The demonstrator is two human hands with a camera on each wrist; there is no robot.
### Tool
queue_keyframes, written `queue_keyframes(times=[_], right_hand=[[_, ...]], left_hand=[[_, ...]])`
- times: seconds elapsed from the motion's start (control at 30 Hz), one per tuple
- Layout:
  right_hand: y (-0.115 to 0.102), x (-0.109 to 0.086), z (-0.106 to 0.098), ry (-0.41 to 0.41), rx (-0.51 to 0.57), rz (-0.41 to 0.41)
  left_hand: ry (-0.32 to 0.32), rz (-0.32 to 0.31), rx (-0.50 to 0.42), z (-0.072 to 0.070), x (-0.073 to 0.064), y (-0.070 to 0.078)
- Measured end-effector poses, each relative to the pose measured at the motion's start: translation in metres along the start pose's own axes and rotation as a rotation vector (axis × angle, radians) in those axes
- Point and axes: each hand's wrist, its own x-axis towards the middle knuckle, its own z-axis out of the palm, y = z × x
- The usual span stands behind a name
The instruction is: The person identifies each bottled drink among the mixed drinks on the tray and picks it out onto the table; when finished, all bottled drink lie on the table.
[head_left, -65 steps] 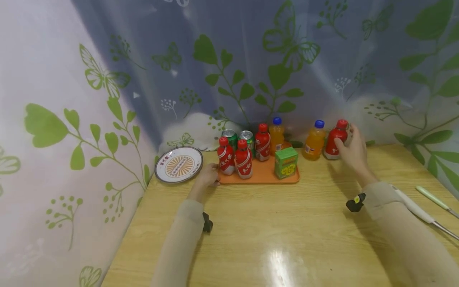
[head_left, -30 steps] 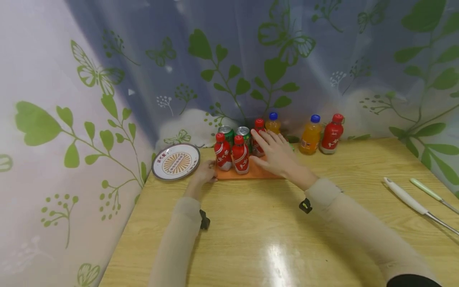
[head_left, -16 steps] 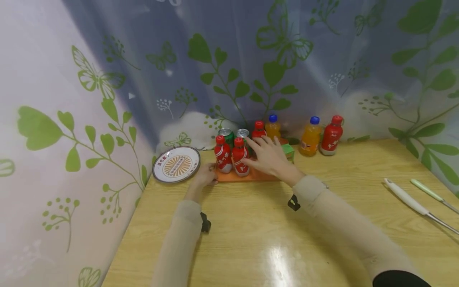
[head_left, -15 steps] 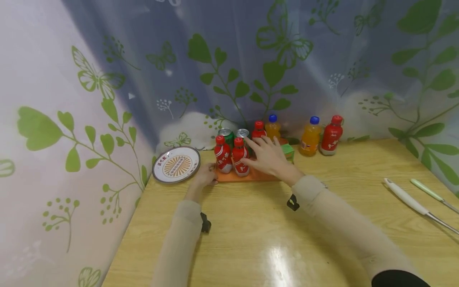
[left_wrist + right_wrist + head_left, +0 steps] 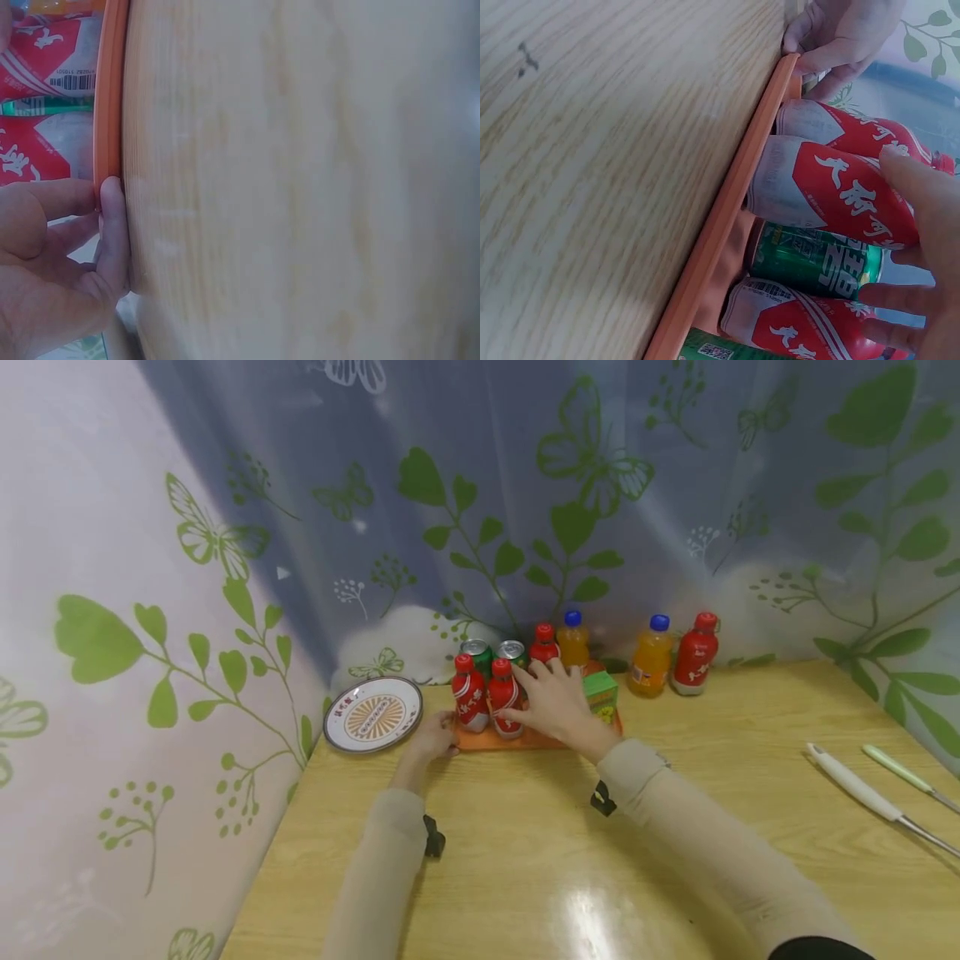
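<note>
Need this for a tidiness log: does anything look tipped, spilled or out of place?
Nothing looks spilled or tipped. Mildly odd: an orange-drink bottle and a red bottle stand outside the orange tray that holds others like them.

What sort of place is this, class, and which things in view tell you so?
Perhaps a dining or kitchen corner, though the pictures cannot settle it: a wood-grain table against a leaf-and-butterfly backdrop, red bottles on an orange tray, and a decorated plate.
</note>
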Motion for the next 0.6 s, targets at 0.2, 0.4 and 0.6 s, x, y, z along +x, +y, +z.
queue_keyframes(times=[0.2, 0.4, 0.6], right_hand=[[-0.0002, 0.0007, 0.0023, 0.036, 0.013, 0.010], [-0.0024, -0.0005, 0.0014, 0.084, 0.084, 0.023], [-0.0056, -0.0016, 0.0025, 0.123, 0.143, 0.011]], left_hand=[[0.007, -0.003, 0.009, 0.0005, 0.0011, 0.0003], [0.008, 0.001, 0.003, 0.0002, 0.0012, 0.0006], [0.010, 0.007, 0.021, 0.0004, 0.0000, -0.0002]])
